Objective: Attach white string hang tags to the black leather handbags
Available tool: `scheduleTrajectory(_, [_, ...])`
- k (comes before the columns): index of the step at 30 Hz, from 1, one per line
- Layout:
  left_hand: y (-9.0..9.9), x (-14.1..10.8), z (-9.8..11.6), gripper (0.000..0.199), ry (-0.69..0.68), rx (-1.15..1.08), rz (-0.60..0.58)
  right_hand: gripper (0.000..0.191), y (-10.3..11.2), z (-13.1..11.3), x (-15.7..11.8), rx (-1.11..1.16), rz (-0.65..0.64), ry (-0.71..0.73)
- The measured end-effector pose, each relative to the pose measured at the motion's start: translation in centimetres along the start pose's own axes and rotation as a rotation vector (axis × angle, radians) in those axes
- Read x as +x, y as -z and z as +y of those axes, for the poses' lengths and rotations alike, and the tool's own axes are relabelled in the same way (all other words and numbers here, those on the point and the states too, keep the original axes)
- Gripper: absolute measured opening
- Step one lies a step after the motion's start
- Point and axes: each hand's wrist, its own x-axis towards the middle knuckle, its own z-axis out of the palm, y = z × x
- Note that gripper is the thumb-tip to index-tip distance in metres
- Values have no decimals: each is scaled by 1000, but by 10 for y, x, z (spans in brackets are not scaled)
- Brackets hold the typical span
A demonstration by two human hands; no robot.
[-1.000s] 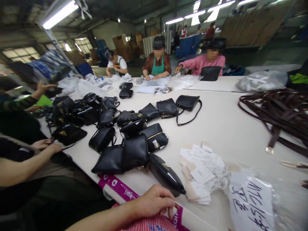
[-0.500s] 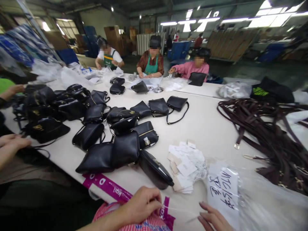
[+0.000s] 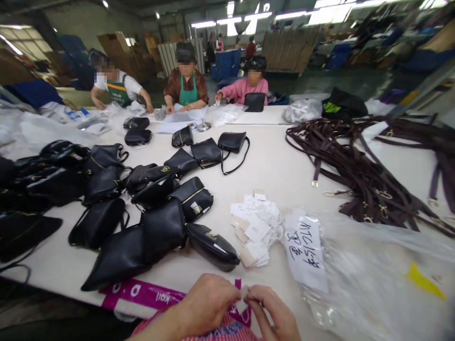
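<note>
My left hand (image 3: 209,303) is closed in a pinch at the table's front edge. Facing it, my right hand (image 3: 272,310) pinches too, fingertips almost touching the left ones. Between them is a small white tag (image 3: 242,304), partly covered by the fingers. Just beyond lies a loose pile of white and beige paper tags (image 3: 258,225) with white strings. The nearest black handbag (image 3: 213,246) lies tilted left of that pile. Purple printed tape (image 3: 142,293) runs along the table edge, partly behind my left hand.
Many black handbags (image 3: 159,227) cover the left side. Dark brown straps (image 3: 341,156) with metal clips heap at the right. A clear plastic bag (image 3: 373,279) with a handwritten label (image 3: 306,253) lies front right. Across the table, a person in a green apron (image 3: 188,90) works between two others.
My right hand has moved left to meet the left hand, and both now pinch the white tag. The view has turned right, so the neighbouring person's hands at the left are gone from sight.
</note>
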Motion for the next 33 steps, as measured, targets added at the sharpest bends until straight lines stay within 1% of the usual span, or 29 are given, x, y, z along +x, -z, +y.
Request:
scheduleTrajectory(2, [0,5,-2,13,6,99,-32,26,-1,-2,4,194,4,-112])
scheduleTrajectory(4, [0,9,-4,14,-1,164,-36,33,-7,-4,8,379,26,-256])
scheduleTrajectory(5, [0,10,-4,16,-6,176,-30,35,-10,-5,11,433,25,-301])
scheduleTrajectory(6, [0,11,-5,19,-9,171,-21,36,-13,-6,13,454,18,-313])
scheduleTrajectory(10, [1,16,-7,30,15,12,33,32,-22,-6,20,405,-8,-207])
scheduleTrajectory(11, [1,18,-8,31,28,-40,33,32,-23,-5,21,414,-15,-217])
scheduleTrajectory(13, [0,21,-8,26,58,-109,15,33,-24,-1,21,489,-52,-284])
scheduleTrajectory(14, [-1,22,-8,23,73,-118,-3,32,-24,1,20,539,-70,-312])
scheduleTrajectory(16, [-1,24,-7,17,86,-93,-37,28,-23,5,20,603,-84,-323])
scheduleTrajectory(19, [4,30,-5,16,36,13,-51,25,-18,9,21,546,-80,-306])
scheduleTrajectory(22, [14,40,-7,12,-29,178,34,25,-13,13,25,476,-31,-337])
scheduleTrajectory(25, [17,52,-15,33,-4,370,92,30,-11,18,31,501,79,-412])
scheduleTrajectory(26, [14,54,-18,35,11,412,96,32,-11,21,34,511,110,-429])
scheduleTrajectory(28, [5,57,-24,28,29,437,99,33,-12,25,39,507,151,-443])
scheduleTrajectory(31, [-10,58,-30,16,35,421,135,31,-14,28,46,488,168,-448])
scheduleTrajectory(33, [-17,57,-32,13,22,394,176,29,-15,29,51,481,170,-454])
